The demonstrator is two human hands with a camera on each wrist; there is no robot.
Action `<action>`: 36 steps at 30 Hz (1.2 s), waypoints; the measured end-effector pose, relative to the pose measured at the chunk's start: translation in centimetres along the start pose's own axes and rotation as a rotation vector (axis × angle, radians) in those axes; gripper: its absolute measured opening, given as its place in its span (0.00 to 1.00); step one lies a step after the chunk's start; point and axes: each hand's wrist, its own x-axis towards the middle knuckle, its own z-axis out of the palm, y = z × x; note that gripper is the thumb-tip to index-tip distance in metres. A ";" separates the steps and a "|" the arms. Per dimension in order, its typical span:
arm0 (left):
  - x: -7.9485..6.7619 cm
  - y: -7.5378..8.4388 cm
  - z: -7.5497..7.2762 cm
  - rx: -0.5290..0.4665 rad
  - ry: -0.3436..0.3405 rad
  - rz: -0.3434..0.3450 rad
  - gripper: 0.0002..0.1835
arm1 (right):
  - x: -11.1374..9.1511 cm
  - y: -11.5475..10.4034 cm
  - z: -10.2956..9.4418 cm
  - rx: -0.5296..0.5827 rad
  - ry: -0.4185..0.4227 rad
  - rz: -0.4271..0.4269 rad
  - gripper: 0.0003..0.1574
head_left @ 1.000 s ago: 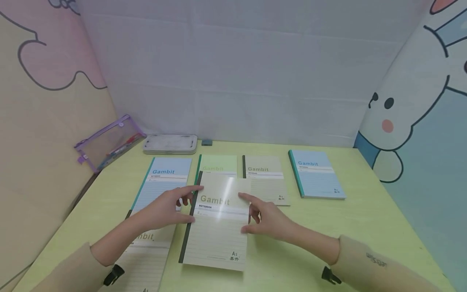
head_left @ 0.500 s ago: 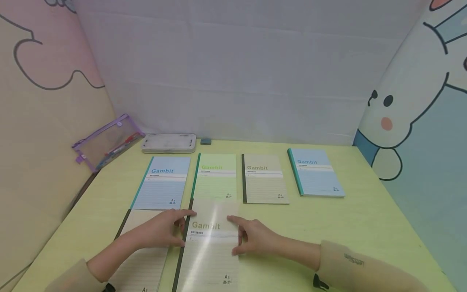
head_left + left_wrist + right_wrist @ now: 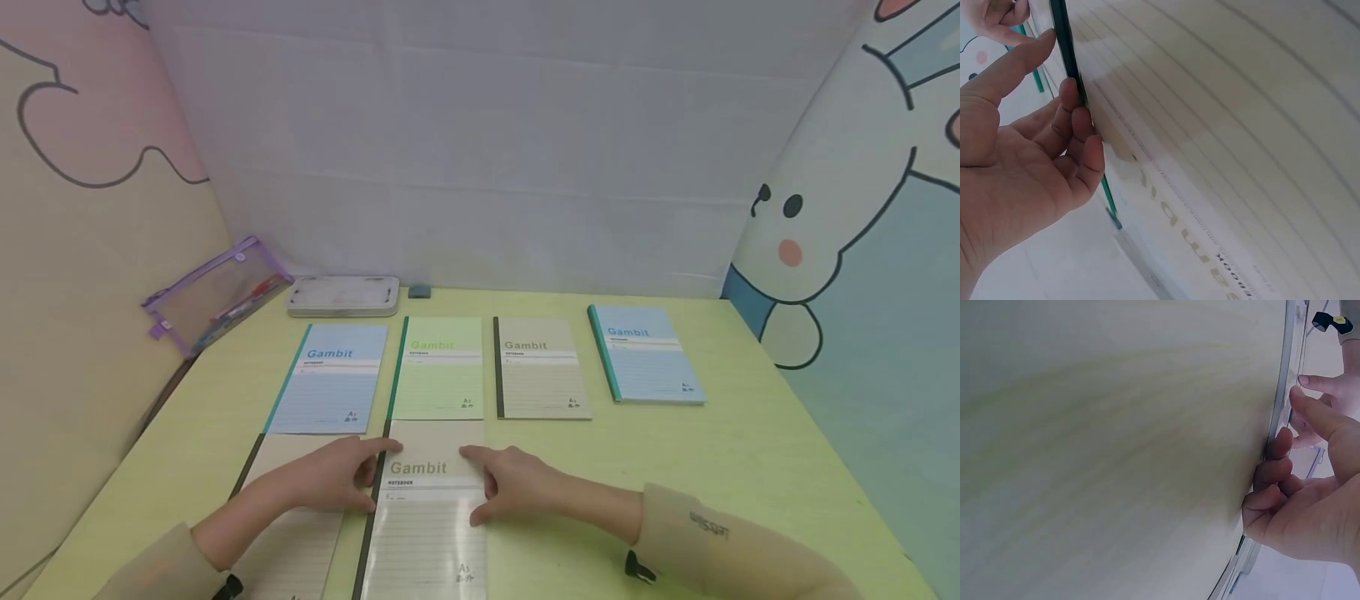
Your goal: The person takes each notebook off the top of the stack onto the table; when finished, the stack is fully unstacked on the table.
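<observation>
A beige notebook [image 3: 431,537] with a dark spine lies in front of a light-green notebook [image 3: 441,379], its top edge meeting that one's bottom edge. My left hand [image 3: 322,477] holds it by the spine, index finger over the cover and thumb at the edge. From the opposite side my right hand [image 3: 525,485] grips the right edge likewise. The left wrist view shows the thumb against the spine [image 3: 1065,44] and the other fingers curled beside it. In the right wrist view, curled fingers [image 3: 1272,472] sit at the notebook's edge.
Under my left forearm lies another beige notebook [image 3: 288,550], below a blue notebook [image 3: 330,379]. A further beige notebook [image 3: 542,371] and blue notebook [image 3: 648,354] are to the right. Behind stand a metal case [image 3: 343,296], a small dark block [image 3: 420,292] and a purple-edged pencil pouch [image 3: 221,292].
Both hands have brought the beige notebook down and toward me, from overlapping the green and another beige notebook to lying below the green one. In the last half second it has shifted slightly.
</observation>
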 end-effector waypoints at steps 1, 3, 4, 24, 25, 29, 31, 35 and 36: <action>0.1 0.1 -0.1 0.007 -0.004 -0.001 0.38 | 0.0 0.0 -0.2 0.001 -0.001 0.001 0.53; 0.3 0.3 -0.5 0.030 -0.004 0.019 0.38 | -0.2 -0.1 -0.7 0.008 0.000 -0.001 0.53; 0.4 0.4 -0.8 0.042 -0.002 0.030 0.38 | -0.2 0.0 -1.0 0.009 0.005 -0.006 0.53; 6.0 6.6 -8.3 0.144 0.224 0.274 0.40 | -4.3 4.6 -13.2 -0.072 0.358 -0.083 0.47; 6.4 7.0 -8.4 0.136 0.235 0.276 0.39 | -4.5 5.1 -13.8 -0.079 0.379 -0.086 0.46; 8.7 8.6 -8.6 0.109 0.278 0.287 0.37 | -5.3 7.5 -15.8 -0.109 0.454 -0.087 0.45; 9.8 9.5 -8.4 0.077 0.295 0.302 0.37 | -5.6 8.7 -16.6 -0.130 0.483 -0.077 0.45; 12.5 11.1 -7.8 0.026 0.339 0.331 0.38 | -6.3 11.1 -18.0 -0.186 0.527 -0.014 0.45; 13.1 11.5 -7.6 0.011 0.350 0.337 0.38 | -6.5 11.7 -18.3 -0.193 0.533 0.003 0.45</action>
